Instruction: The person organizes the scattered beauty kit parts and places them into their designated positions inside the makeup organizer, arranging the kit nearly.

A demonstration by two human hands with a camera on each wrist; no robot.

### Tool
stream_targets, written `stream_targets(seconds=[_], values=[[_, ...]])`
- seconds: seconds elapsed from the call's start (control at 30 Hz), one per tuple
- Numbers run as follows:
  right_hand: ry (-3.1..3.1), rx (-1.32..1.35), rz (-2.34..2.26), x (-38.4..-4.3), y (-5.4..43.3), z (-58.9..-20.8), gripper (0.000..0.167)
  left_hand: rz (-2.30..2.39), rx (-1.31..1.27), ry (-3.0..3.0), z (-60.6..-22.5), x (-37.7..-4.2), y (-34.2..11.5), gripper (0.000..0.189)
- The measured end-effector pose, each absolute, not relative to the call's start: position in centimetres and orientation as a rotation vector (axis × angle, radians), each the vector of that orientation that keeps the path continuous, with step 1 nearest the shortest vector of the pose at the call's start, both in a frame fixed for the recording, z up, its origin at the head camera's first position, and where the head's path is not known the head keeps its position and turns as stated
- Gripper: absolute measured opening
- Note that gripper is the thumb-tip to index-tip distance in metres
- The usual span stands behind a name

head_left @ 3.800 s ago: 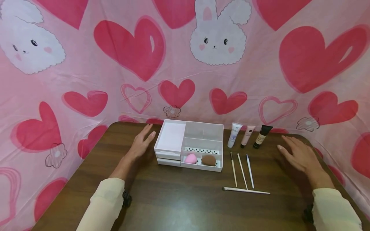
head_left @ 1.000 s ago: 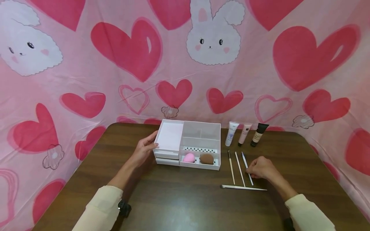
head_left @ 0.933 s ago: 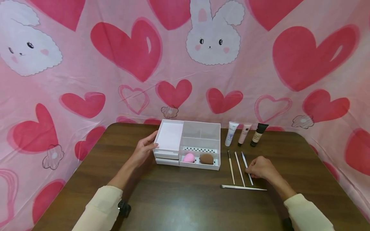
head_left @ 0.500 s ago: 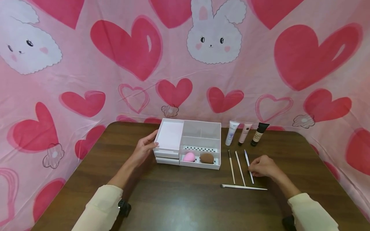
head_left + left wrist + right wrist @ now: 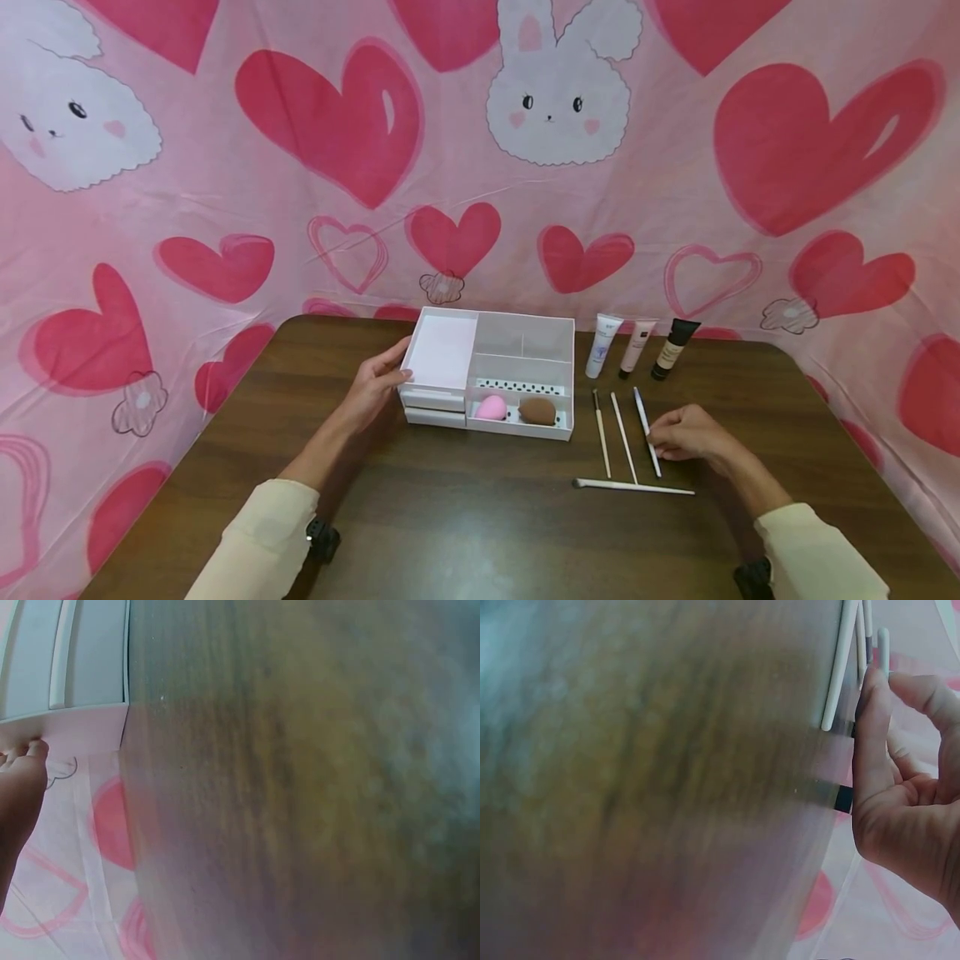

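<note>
My left hand [image 5: 367,392] rests against the left side of a white makeup organizer [image 5: 442,346], thumb by its front corner. In the left wrist view its fingertips touch the side wall [image 5: 82,731]. My right hand [image 5: 690,432] pinches a slim white pen [image 5: 641,408] with a bluish tip, low over the table. The right wrist view has the pen's end [image 5: 883,649] between thumb and forefinger. Left of it lie a brush with a wooden handle [image 5: 603,442] and a thin white stick [image 5: 624,437]. A white brush [image 5: 633,486] lies crosswise in front.
A pink sponge [image 5: 492,407] and a brown sponge [image 5: 537,411] sit in the organizer's front compartment. Behind the brushes stand a white tube [image 5: 603,346], a pink tube [image 5: 637,348] and a beige tube with a black end [image 5: 674,350]. A pink heart-print cloth [image 5: 585,258] hangs behind the table.
Both hands have come inward from the table's sides: the left onto the organizer, the right onto the pen. Over the last second the right hand has shifted the pen slightly to the right.
</note>
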State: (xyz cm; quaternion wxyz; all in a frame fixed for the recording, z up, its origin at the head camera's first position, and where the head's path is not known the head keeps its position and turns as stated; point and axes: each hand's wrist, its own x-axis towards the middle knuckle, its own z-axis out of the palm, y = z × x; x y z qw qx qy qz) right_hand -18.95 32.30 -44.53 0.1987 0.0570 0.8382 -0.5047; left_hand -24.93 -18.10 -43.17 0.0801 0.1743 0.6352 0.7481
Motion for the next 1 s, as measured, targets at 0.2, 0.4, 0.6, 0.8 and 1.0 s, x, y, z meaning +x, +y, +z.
stream_targets(seconds=[0.2, 0.4, 0.6, 0.8, 1.0], values=[[2.295, 0.107, -1.454, -18.6, 31.5, -43.3, 0.026, 2.260, 0.551, 1.894, -43.1, -24.8, -18.1, 0.065], [2.256, 0.005, -1.538, -18.8, 30.9, -42.1, 0.028, 2.256, 0.544, 1.903, -43.2, -24.9, -18.1, 0.066], [2.216, -0.063, -1.584, -19.2, 30.0, -40.8, 0.021, 2.252, 0.557, 1.904, -43.2, -25.0, -18.1, 0.065], [2.179, -0.157, -1.629, -19.5, 29.2, -40.0, 0.015, 2.257, 0.537, 1.895, -43.1, -24.9, -18.1, 0.067], [2.216, -0.157, -1.635, -20.0, 28.1, -39.5, 0.023, 2.251, 0.536, 1.903, -43.3, -24.8, -18.1, 0.066]])
